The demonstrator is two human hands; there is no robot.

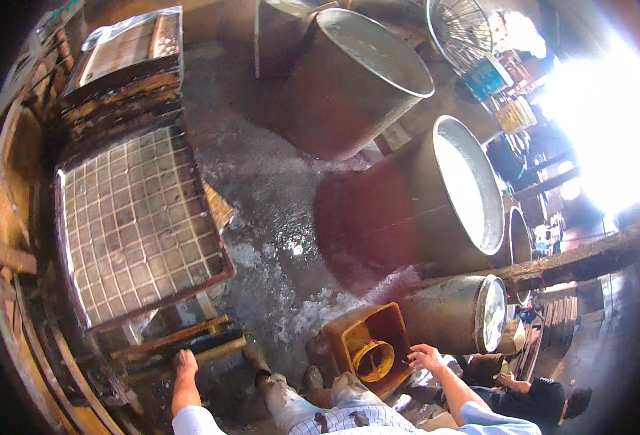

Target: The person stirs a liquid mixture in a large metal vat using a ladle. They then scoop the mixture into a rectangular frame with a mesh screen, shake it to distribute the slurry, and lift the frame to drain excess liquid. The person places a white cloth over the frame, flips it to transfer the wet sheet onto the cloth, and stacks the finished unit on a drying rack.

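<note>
At lower left my left hand [185, 360] is closed beside a wooden bar [218, 351] of a low frame. Its fingers are foreshortened, and I cannot tell whether they hold or touch anything. On the other side, my right hand [425, 357] has its fingers apart near the rim of an orange-brown plastic crate [340, 345]. No object shows in that hand. Inside the crate lies a round yellow bucket [373, 361]. Beyond my left hand, a dark-edged wooden tray holds a pale slab [142, 225] marked in a grid of squares.
Large tapered vats with pale liquid, one farther [356, 123] and one nearer [421, 203], stand ahead and right. A smaller barrel [450, 312] is beside the crate. The floor [269, 239] looks wet. Another person in black [530, 402] is at lower right. A wooden beam [574, 257] crosses the right.
</note>
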